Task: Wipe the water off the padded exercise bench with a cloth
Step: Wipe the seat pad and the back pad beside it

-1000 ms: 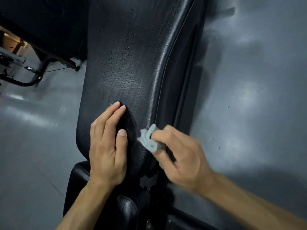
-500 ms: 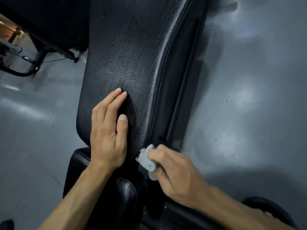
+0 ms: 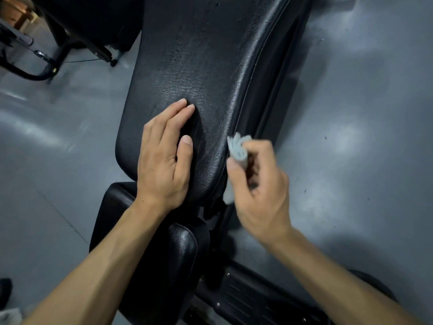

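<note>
While the left hand lies flat on the near end of the bench pad, fingers straight and together, thumb alongside, palm pressing the black vinyl, the right hand works at the pad's right edge. Its fingers are curled around a small bunched cloth, pale grey-blue, with the thumb pinching it from the near side. The cloth's crumpled top pokes out above the fingers and touches the piped seam that runs along the right side of the pad; a little more of it shows below the palm, close to the pad's rounded near corner. The hand and cloth are slightly blurred.

Farther up the pad from the left hand, a scatter of water drops sits on the grained surface, left of the pad's middle, well apart from the cloth. The stretch of pad just beyond the left fingertips looks shiny and creased.

Nearer than the pad, under the left forearm, is the bench's seat cushion, also black. Right of the cushion, a black frame rail runs along the glossy grey floor. Beyond the pad's left side stands another dark machine with a curved tubular base.
</note>
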{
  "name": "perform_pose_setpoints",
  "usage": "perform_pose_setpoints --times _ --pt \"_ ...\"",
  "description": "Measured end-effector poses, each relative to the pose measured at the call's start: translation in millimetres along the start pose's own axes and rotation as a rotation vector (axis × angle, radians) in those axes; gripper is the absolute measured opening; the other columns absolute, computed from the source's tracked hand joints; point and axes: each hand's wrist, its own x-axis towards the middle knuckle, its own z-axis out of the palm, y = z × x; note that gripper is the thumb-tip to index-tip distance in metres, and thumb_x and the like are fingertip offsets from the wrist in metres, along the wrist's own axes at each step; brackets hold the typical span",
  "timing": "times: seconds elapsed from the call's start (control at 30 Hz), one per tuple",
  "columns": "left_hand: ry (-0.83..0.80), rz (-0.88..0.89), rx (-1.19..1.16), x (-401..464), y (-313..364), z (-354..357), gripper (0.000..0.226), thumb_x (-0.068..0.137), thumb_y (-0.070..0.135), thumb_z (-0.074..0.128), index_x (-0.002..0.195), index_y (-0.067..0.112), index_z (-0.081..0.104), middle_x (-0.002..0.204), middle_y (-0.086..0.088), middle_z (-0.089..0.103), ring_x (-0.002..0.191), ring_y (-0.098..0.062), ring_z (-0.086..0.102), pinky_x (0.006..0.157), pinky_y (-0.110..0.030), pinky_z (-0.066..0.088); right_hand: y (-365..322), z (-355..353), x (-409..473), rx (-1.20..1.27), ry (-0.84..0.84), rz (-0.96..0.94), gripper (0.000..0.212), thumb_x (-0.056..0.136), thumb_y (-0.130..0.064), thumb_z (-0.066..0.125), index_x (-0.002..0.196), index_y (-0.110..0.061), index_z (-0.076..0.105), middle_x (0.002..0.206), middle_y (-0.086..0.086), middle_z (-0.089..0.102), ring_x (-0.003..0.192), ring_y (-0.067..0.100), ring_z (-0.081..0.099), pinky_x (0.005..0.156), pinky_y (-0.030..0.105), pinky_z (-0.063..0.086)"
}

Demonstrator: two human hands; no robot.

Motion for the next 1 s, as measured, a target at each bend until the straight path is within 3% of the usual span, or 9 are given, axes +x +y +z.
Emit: perform_pose_setpoints --times 0.17,0.23,0.3,0.47,0.63,0.73,0.8,0.9,1.0 --pt "-0.002 -0.003 0.002 0 0 -1 0.042 0.105 0.014 0.043 0.145 0.011 0.053 0.153 -0.002 0.048 0.140 -0.019 0.042 0.118 -0.030 0.029 -12 7 -46 0.096 -0.274 -0.003 0.025 0.090 -0.008 0.072 0.101 -0.022 0.055 0.086 -0.011 0.063 0.071 0.009 0.063 0.065 0.027 0.054" --pt "-0.007 0.008 0.008 0 -1 -2 0.042 0.105 0.014 0.043 0.145 0.010 0.053 0.153 -0.002 0.048 0.140 -0.018 0.042 0.118 -0.031 0.029 -13 4 -39 0.167 -0.253 0.059 0.020 0.089 -0.009 0.074 0.095 -0.018 0.057 0.079 -0.009 0.065 0.064 0.010 0.064 0.060 0.022 0.052" --pt "-0.007 0.017 0.007 0 -3 -2 0.042 0.105 0.013 0.043 0.145 0.009 0.054 0.153 -0.003 0.049 0.140 -0.018 0.042 0.119 -0.031 0.029 -11 -1 -39 0.266 -0.218 0.200 0.018 0.091 -0.014 0.074 0.092 -0.017 0.056 0.079 -0.004 0.069 0.064 0.013 0.067 0.058 0.027 0.054" --pt "0.014 0.028 -0.036 -1 -9 -1 0.041 0.104 0.004 0.046 0.144 0.008 0.056 0.151 -0.004 0.051 0.139 -0.020 0.045 0.119 -0.032 0.031 -14 0 -52 0.234 -0.210 0.325 0.018 0.089 -0.020 0.075 0.090 -0.020 0.057 0.081 -0.005 0.075 0.075 0.008 0.073 0.068 0.023 0.054" --pt "-0.027 0.018 -0.085 0 -14 -3 0.042 0.103 0.001 0.045 0.143 0.008 0.056 0.152 -0.004 0.051 0.141 -0.020 0.045 0.119 -0.036 0.033 -27 14 -61 0.182 -0.307 0.315 0.021 0.090 -0.028 0.073 0.088 -0.020 0.054 0.083 -0.007 0.077 0.076 0.013 0.074 0.068 0.047 0.058" --pt "-0.082 -0.011 -0.166 -2 -20 -21 0.041 0.105 0.006 0.046 0.145 0.010 0.055 0.150 0.000 0.054 0.140 -0.013 0.047 0.119 -0.032 0.035 -24 -1 -62 0.201 -0.269 0.373 0.023 0.091 -0.022 0.076 0.086 -0.015 0.055 0.073 -0.006 0.073 0.064 0.006 0.066 0.062 0.025 0.051" --pt "-0.013 -0.112 -0.176 -14 -32 -40 0.040 0.105 0.010 0.046 0.144 0.013 0.056 0.143 0.004 0.060 0.133 -0.010 0.054 0.114 -0.030 0.040 -20 -12 -62 0.203 -0.197 0.424 0.023 0.087 -0.021 0.076 0.082 -0.012 0.054 0.066 -0.007 0.069 0.059 0.000 0.061 0.062 0.012 0.046" --pt "0.112 -0.269 -0.138 -49 -58 -62 0.037 0.106 0.012 0.045 0.141 0.015 0.058 0.137 0.009 0.061 0.127 -0.005 0.056 0.109 -0.021 0.041 -20 -5 -60 0.171 -0.217 0.427 0.026 0.085 -0.026 0.075 0.081 -0.014 0.051 0.062 -0.005 0.065 0.057 0.001 0.058 0.061 0.012 0.045" --pt "0.062 -0.391 -0.052 -88 -80 -62 0.037 0.107 0.015 0.045 0.143 0.015 0.055 0.140 0.009 0.056 0.126 -0.004 0.052 0.104 -0.007 0.033 -30 13 -63 0.083 -0.278 0.283 0.030 0.090 -0.028 0.076 0.082 -0.021 0.048 0.063 -0.008 0.063 0.057 0.009 0.057 0.059 0.025 0.047"
